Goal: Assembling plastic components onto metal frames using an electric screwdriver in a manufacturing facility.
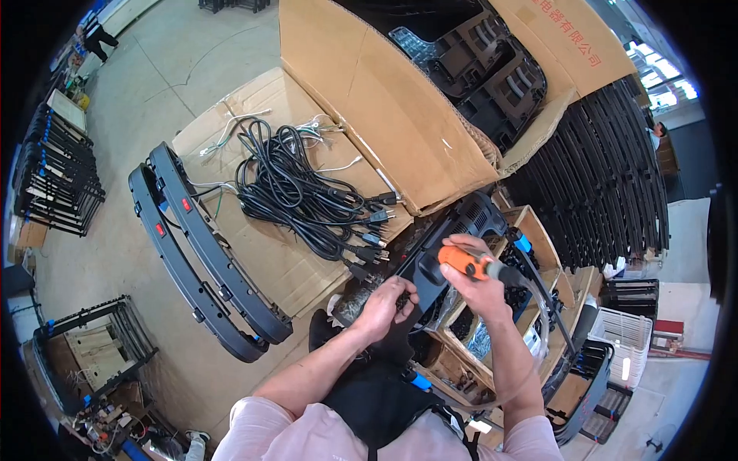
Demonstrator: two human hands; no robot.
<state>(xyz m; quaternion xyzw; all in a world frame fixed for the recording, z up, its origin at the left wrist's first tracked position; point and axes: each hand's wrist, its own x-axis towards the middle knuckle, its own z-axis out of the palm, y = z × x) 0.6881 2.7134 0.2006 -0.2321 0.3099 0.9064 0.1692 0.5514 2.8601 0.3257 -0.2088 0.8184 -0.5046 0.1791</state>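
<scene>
While the driver is on the panel: keep the tool square to the surface and press along its axis, so that the tip does not skid off.

Left hand [382, 306]: it lies on the near end of the black panel [450, 234], fingers curled down and pressed onto the plastic, close together; a firm hold here should stop the part from turning under the tool.

Right hand [478, 278]: wrapped in a fist around the orange driver [467, 262], fingers closed tight about the grip; the tool points down and to the left, toward the panel.

Tip: hidden behind the tool body and the hand, so whether it sits in a screw I cannot tell; it looks to be touching, or just above, the panel.

Hose [538, 323]: a clear line trails from the driver's rear end down past the right forearm; it is best left slack so that it does not tug the tool aside.

Panel, place: propped over open cartons [538, 238] just ahead of the person, below the big cardboard box [369, 92], running up and to the right from the left hand.

Panel, look: long, black, moulded plastic, matte, with a slotted grille at its far end and raised ribs along the length; it is probably stiff but light, so it would shift easily if not held.

Nearby: a bundle of black cords [300, 192] on flat cardboard to the left, two curved black frames [200, 253] on the floor beyond them, and stacked black grilles [607, 177] to the right.
</scene>
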